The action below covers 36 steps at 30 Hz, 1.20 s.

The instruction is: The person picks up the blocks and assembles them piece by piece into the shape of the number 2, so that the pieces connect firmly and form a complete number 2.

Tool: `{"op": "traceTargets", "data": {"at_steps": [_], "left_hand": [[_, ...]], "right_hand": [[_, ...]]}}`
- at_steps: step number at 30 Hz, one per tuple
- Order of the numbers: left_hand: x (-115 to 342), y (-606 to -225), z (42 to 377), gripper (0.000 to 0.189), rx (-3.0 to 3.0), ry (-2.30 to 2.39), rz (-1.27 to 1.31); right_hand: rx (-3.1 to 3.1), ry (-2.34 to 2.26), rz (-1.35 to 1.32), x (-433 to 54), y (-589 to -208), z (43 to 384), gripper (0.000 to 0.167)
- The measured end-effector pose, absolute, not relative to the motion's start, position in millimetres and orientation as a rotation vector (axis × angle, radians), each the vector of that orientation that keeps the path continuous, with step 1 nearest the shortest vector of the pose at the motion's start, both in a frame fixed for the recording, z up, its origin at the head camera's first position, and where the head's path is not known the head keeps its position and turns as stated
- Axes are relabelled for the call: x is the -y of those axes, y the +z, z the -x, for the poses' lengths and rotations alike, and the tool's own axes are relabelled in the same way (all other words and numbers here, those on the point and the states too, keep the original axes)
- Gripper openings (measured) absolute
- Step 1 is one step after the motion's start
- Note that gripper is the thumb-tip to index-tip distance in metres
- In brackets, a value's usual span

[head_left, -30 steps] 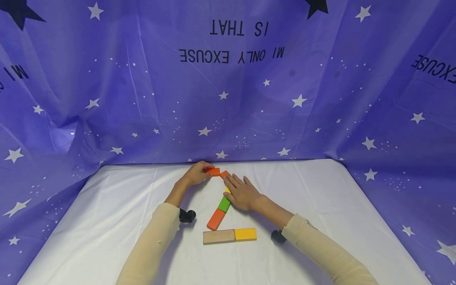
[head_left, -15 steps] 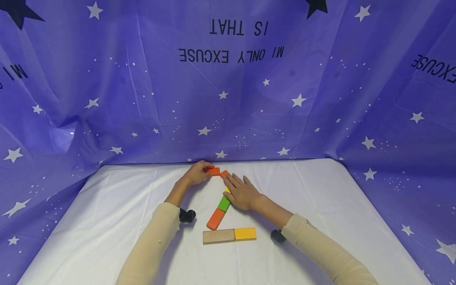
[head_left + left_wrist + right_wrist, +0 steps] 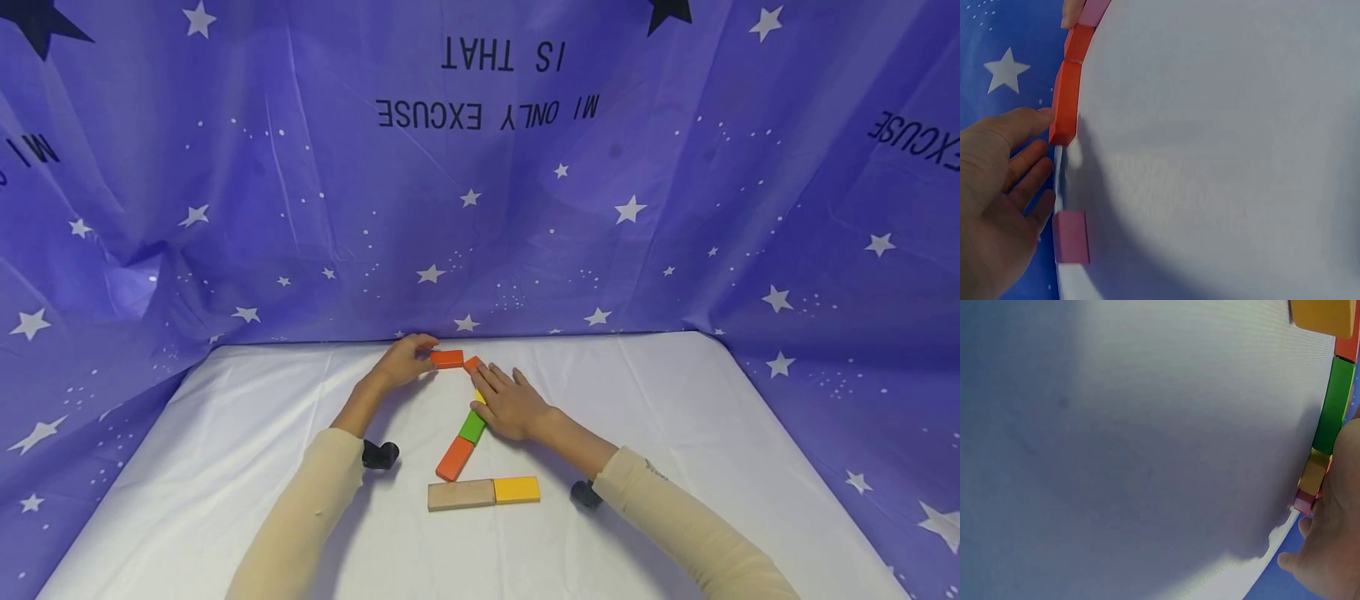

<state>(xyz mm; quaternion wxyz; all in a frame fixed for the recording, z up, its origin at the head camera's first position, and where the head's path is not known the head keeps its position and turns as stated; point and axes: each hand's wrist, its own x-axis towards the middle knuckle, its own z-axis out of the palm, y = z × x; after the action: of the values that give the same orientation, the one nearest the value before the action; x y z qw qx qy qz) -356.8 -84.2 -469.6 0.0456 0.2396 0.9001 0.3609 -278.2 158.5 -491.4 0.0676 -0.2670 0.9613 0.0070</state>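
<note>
My left hand (image 3: 405, 362) is beside the left end of an orange-red block (image 3: 447, 359), fingers spread, one fingertip right at that end in the left wrist view. Below those fingers in that view lies a pink block (image 3: 1071, 237), hidden in the head view. My right hand (image 3: 512, 408) rests with straight fingers over the upper part of a slanting row, covering some of it. That row shows a small orange block (image 3: 472, 364), a yellow block (image 3: 479, 397), a green block (image 3: 472, 427) and a red block (image 3: 454, 458).
Below the slanting row, a plain wooden block (image 3: 461, 495) and a yellow block (image 3: 517, 490) lie end to end. All stand on a white-covered table (image 3: 637, 517). A purple star-printed curtain (image 3: 480, 250) borders the table's back and sides.
My left hand has let go of the orange-red block and moved slightly left, its fingers spreading. The right hand stays in place, and the blocks keep their layout.
</note>
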Motion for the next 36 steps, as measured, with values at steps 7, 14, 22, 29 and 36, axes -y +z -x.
{"op": "traceTargets", "data": {"at_steps": [7, 14, 22, 29, 36], "left_hand": [[108.5, -470.5, 349.1, 0.047, -2.710, 1.251, -0.649], [134.4, -479.3, 342.2, 0.051, -2.752, 1.286, -0.595], [149.0, -485.8, 334.4, 0.053, -2.762, 1.260, -0.606], [156.1, -492.2, 329.3, 0.047, -2.745, 1.309, -0.611], [158.4, -497.6, 328.1, 0.042, -2.774, 1.328, -0.619]], "right_hand": [[-2.894, -0.020, 0.795, -156.1, -484.4, 273.3, 0.066], [-2.896, 0.000, 0.800, -155.8, -480.4, 270.4, 0.066], [-2.893, -0.008, 0.799, -155.8, -480.3, 270.5, 0.066], [-2.901, -0.005, 0.798, -155.6, -479.6, 270.0, 0.066], [-2.905, 0.007, 0.795, -155.6, -481.7, 271.6, 0.066]]}}
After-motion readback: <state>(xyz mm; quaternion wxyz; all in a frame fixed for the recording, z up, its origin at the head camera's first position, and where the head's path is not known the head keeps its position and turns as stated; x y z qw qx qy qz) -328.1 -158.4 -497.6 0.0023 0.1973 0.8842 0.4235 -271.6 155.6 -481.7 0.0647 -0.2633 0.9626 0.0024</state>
